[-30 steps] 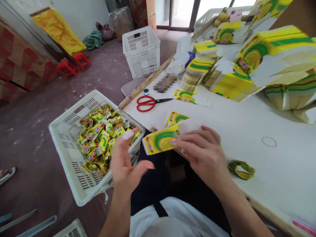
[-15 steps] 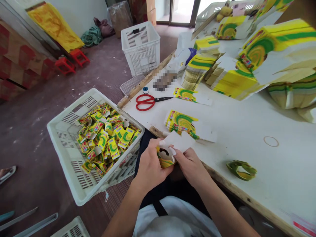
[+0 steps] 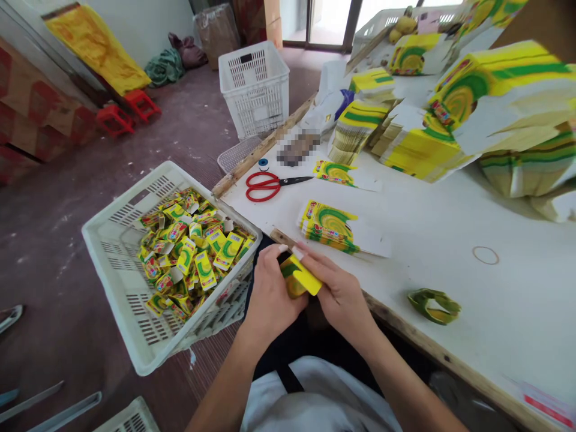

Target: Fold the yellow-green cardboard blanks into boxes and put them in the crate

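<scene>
Both hands are on one small yellow and green cardboard box (image 3: 302, 277), held over my lap at the table's edge. My left hand (image 3: 272, 294) is closed round its left side. The fingers of my right hand (image 3: 338, 289) press on the box's yellow flap from the upper right, thumb near the top. A dark opening shows beside the left fingertips; what is inside cannot be made out. Just beyond my hands lies a small stack of flat printed cartons (image 3: 327, 228) with white flaps.
A white crate (image 3: 105, 264) of folded yellow boxes (image 3: 186, 249) stands at my left. On the white table (image 3: 423, 234) lie red-handled scissors (image 3: 265, 186), a rubber band (image 3: 486, 255), a green leaf-like ring (image 3: 434, 306) and piles of cartons (image 3: 418, 144). Another crate (image 3: 255, 96) stands behind.
The white flap that stood up from the box is now folded down, its yellow printed side showing. My right hand has shifted up over the box.
</scene>
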`<action>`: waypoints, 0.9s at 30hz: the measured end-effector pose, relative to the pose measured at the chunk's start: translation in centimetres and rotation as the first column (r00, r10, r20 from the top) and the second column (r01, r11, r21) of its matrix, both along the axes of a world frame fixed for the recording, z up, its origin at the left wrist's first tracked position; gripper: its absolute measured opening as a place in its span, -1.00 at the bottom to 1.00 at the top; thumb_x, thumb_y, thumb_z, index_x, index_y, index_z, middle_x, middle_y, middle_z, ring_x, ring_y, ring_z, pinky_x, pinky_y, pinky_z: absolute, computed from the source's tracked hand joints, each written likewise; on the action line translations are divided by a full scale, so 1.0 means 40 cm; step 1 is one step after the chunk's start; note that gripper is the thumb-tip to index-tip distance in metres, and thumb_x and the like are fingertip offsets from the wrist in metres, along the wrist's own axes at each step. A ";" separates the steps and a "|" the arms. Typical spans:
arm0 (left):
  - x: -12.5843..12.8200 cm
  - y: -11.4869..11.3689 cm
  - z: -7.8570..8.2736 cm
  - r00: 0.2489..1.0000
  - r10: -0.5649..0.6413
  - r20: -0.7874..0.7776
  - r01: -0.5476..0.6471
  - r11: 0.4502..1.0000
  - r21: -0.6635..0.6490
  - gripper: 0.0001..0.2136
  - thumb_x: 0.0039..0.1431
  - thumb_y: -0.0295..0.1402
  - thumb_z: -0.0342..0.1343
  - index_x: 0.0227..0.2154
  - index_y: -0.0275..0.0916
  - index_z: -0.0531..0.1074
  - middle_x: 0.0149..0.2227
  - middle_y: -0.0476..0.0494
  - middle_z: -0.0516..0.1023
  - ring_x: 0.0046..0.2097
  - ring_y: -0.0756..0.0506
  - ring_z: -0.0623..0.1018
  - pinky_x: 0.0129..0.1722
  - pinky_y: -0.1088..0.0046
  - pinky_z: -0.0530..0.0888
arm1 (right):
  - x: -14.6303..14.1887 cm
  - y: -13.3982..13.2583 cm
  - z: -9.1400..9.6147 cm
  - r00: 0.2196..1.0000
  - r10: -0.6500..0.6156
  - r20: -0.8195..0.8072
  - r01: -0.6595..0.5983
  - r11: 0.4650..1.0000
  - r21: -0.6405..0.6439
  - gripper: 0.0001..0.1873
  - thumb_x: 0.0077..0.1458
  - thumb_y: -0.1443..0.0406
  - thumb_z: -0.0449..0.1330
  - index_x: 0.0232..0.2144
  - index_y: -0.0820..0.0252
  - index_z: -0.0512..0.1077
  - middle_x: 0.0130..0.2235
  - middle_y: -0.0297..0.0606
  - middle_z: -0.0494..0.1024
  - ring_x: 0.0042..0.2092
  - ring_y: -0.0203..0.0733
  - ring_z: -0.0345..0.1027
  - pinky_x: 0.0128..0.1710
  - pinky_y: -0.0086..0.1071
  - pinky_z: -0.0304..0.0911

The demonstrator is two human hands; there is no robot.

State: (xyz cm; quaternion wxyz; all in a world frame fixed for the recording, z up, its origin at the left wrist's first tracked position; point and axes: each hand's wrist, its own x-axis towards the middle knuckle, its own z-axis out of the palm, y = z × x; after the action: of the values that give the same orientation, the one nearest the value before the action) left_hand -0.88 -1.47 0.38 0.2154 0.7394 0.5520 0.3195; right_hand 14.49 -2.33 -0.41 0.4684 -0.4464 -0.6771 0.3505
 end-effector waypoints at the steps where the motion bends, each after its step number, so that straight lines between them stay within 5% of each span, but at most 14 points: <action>1: -0.008 -0.001 0.007 1.000 0.000 -0.022 0.000 1.000 -0.031 -0.43 -0.10 -0.45 0.23 0.01 -0.19 0.16 -0.03 -0.26 0.42 0.03 -0.28 0.50 0.00 0.04 0.47 | 0.006 0.002 0.000 1.000 -0.001 0.002 0.001 1.000 0.018 -0.31 0.17 0.55 0.00 0.26 -0.13 0.26 0.31 -0.29 0.29 0.28 -0.13 0.24 0.25 -0.17 0.22; 6: -0.045 -0.006 0.029 0.995 -0.062 -0.076 0.055 0.995 -0.088 -0.55 -0.09 -0.40 0.25 -0.09 -0.22 0.30 -0.16 -0.19 0.56 -0.12 -0.23 0.59 -0.13 0.17 0.54 | 0.026 0.006 0.012 0.974 0.183 0.136 -0.189 0.981 0.033 -0.32 0.18 0.51 0.03 0.30 -0.06 0.20 0.41 -0.22 0.04 0.33 -0.10 0.13 0.23 -0.18 0.25; 10: -0.053 -0.001 0.031 0.987 -0.086 -0.139 0.080 0.996 -0.043 -0.54 -0.08 -0.31 0.30 -0.07 -0.26 0.35 -0.13 -0.25 0.60 -0.10 -0.25 0.62 -0.10 0.17 0.55 | 0.050 0.019 0.024 0.954 0.240 0.180 -0.241 0.970 -0.014 -0.53 0.16 0.52 0.04 0.02 0.04 0.50 0.38 -0.16 0.15 0.31 -0.07 0.18 0.21 -0.15 0.27; 14: -0.044 0.011 0.041 0.982 -0.110 -0.156 0.104 0.993 -0.050 -0.51 -0.13 -0.33 0.33 -0.07 -0.27 0.39 -0.14 -0.26 0.62 -0.11 -0.28 0.62 -0.10 0.14 0.56 | 0.054 0.029 0.031 0.951 0.269 0.153 -0.268 0.963 -0.024 -0.66 0.09 0.50 0.14 -0.16 0.08 0.53 0.31 -0.08 0.29 0.26 -0.02 0.28 0.19 -0.09 0.27; 18: -0.038 0.024 0.037 0.999 -0.048 0.006 0.048 0.996 -0.077 -0.50 -0.17 -0.36 0.34 -0.08 -0.23 0.40 -0.13 -0.21 0.61 -0.11 -0.25 0.62 -0.09 0.17 0.55 | 0.015 0.024 0.018 0.998 0.070 0.002 -0.070 0.997 -0.031 -0.50 0.07 0.41 0.22 0.08 0.09 0.35 0.28 0.01 0.32 0.27 0.04 0.25 0.20 -0.01 0.24; 21: -0.061 0.040 0.015 0.911 0.190 0.366 -0.175 0.982 -0.076 -0.46 -0.08 -0.24 0.33 -0.01 -0.18 0.33 -0.09 -0.17 0.57 -0.05 -0.20 0.60 -0.04 0.25 0.54 | 0.022 0.038 0.002 0.993 -0.094 -0.078 0.089 0.994 -0.066 -0.23 0.07 0.29 0.26 0.27 0.05 0.06 0.24 0.03 0.37 0.13 0.03 0.42 0.10 -0.01 0.35; 24: -0.099 0.060 -0.006 0.681 0.460 0.570 -0.530 0.847 -0.051 -0.29 0.00 -0.14 0.30 0.17 -0.18 0.13 0.26 -0.34 0.26 0.34 -0.25 0.23 0.27 0.17 0.28 | 0.079 0.074 -0.008 0.910 -0.377 0.174 0.387 0.922 -0.027 -0.39 0.07 0.33 0.20 0.18 0.10 0.21 0.04 -0.05 0.55 0.02 0.07 0.45 0.05 0.06 0.34; 27: -0.114 0.066 -0.022 0.636 0.544 0.547 -0.627 0.777 -0.044 -0.06 -0.06 -0.12 0.35 0.28 -0.23 -0.10 0.43 -0.43 -0.23 0.46 -0.22 -0.21 0.40 0.17 -0.12 | 0.128 0.108 -0.018 0.724 -0.476 0.498 0.541 0.841 0.017 -0.49 0.01 0.43 0.14 0.06 0.21 0.34 -0.08 -0.02 0.58 -0.03 0.15 0.41 -0.01 0.09 0.32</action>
State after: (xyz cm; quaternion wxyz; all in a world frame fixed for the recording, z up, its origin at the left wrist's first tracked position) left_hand -5.46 1.17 -0.49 0.1870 0.4152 0.6544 0.6037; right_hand 19.59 1.98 -1.12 0.3320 -0.7173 -0.5989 0.1285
